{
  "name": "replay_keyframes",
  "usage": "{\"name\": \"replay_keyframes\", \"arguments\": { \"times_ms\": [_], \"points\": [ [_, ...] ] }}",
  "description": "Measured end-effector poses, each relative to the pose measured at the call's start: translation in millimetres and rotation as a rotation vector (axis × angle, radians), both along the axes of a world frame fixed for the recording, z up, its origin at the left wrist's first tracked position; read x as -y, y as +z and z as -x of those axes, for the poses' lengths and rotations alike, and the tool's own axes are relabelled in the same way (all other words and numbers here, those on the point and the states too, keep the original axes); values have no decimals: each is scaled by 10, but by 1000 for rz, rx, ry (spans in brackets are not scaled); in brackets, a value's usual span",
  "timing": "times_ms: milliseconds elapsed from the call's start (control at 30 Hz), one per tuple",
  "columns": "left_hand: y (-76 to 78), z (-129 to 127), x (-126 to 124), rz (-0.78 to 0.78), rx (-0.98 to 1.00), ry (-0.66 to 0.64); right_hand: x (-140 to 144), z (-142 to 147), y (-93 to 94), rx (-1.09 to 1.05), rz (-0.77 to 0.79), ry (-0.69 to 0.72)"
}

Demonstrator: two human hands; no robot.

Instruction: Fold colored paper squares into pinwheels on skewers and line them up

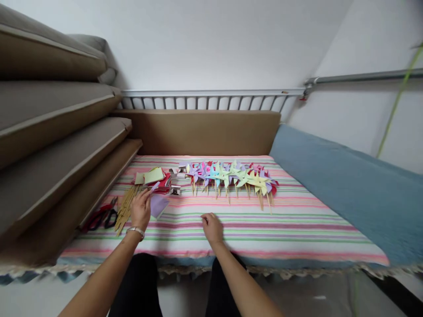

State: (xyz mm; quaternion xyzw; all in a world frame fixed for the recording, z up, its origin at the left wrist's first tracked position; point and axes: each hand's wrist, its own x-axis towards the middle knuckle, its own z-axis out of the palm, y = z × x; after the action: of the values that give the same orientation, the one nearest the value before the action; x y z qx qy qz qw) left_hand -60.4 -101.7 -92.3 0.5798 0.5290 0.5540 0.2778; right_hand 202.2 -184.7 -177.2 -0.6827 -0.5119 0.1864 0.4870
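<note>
From where I watched, the left hand pinched a purple sheet by its upper corner, left of centre; whether one sheet or several, I could not tell. The right hand rested at centre on the striped cloth, fingers curled loosely and holding nothing I could see. Beside the left hand lay a bundle of sticks, too close-packed to count, and one pair of scissors, partly in shadow. Above it sat a stack of paper, sheets overlapping. A row of pinwheels ran across the middle, overlapping so much that I could not count them.
</note>
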Motion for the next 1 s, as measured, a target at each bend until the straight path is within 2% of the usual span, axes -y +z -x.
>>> {"name": "replay_keyframes", "arguments": {
  "times_ms": [33,67,200,300,467,700,867,1000],
  "points": [
    [29,-71,94,107,282,-19,9,4,38,-70,-2,2],
    [40,-154,198,179,407,-41,22,20,82,-145,0,9],
    [-24,-508,609,397,623,-139,120,208,318,-476,53,118],
    [-46,-679,837,518,753,-198,212,400,520,-683,84,224],
    [127,-710,1078,716,1064,-303,313,548,778,-865,34,282],
    [403,-537,1205,727,1053,-467,462,526,988,-896,-8,297],
    [452,-491,1197,792,955,-510,548,477,1138,-843,33,362],
    [460,-516,1177,744,835,-604,561,396,1273,-754,95,450]
  ]
}}
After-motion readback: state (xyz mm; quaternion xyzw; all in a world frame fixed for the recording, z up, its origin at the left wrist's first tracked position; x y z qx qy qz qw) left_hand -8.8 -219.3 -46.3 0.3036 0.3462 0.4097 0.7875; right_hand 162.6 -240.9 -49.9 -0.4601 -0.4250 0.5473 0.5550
